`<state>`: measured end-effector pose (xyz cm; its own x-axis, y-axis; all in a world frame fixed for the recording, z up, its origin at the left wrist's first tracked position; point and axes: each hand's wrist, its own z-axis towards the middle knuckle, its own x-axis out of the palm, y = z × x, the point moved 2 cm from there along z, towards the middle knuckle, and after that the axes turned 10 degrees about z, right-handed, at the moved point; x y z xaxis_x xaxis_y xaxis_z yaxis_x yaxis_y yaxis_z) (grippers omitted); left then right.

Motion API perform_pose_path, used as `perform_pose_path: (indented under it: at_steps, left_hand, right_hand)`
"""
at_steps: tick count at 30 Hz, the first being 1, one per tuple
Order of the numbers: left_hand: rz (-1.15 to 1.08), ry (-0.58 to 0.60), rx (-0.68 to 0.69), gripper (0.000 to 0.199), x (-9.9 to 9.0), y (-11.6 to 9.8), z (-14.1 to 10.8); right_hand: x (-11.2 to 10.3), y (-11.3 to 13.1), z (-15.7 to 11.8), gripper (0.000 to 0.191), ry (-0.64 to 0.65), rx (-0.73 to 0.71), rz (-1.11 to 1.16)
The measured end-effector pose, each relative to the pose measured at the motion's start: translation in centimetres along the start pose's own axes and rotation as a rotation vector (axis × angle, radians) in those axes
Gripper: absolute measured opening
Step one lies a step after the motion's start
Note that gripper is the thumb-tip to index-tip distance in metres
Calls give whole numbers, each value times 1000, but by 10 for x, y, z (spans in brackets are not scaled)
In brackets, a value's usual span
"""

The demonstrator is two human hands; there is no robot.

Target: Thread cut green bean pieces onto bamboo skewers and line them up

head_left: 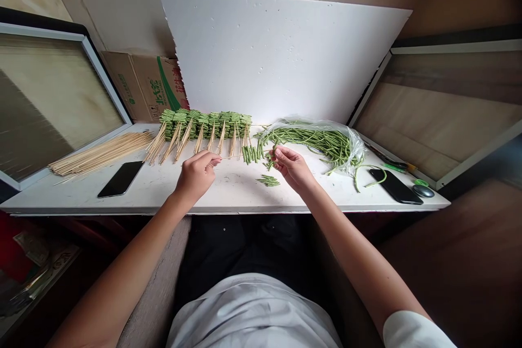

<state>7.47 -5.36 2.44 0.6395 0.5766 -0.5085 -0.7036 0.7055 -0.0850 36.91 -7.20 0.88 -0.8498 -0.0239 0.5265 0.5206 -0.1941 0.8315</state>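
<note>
Readable marking: the carton (141,84) at the rear left corner of the counter (240,199) carries large green characters that appear to read 北大荒, with red vertical characters beside a green band, partly covered by the white foam board (281,54). The remaining print is too small to read.

Left hand (198,173): fingers closed narrow on the near end of a skewer (230,158). Right hand (291,167): fingers pinched on a green bean piece (274,148) at the opposite end. The skewer spans between the hands above the middle of the counter; cut bean segments (250,155) are threaded crosswise on it.

Front edge: runs straight below both hands. Bare surface shows between the left phone (120,179) and the loose cut pieces (268,180), and from those pieces to the right phone (395,187). Rear edge: loaded skewers (206,124) are stacked left of centre, handles forward; long beans (314,138) in a clear bag (359,148) lie right of centre. Left end: bare skewers (101,155).
</note>
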Motion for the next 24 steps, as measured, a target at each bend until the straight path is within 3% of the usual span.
perform_pose_path:
  at_steps: [24]
  left_hand:
    - [43,-9,40,41,-1,0,-1]
  right_hand:
    - [5,-3,-2,39,-28,-85,-22]
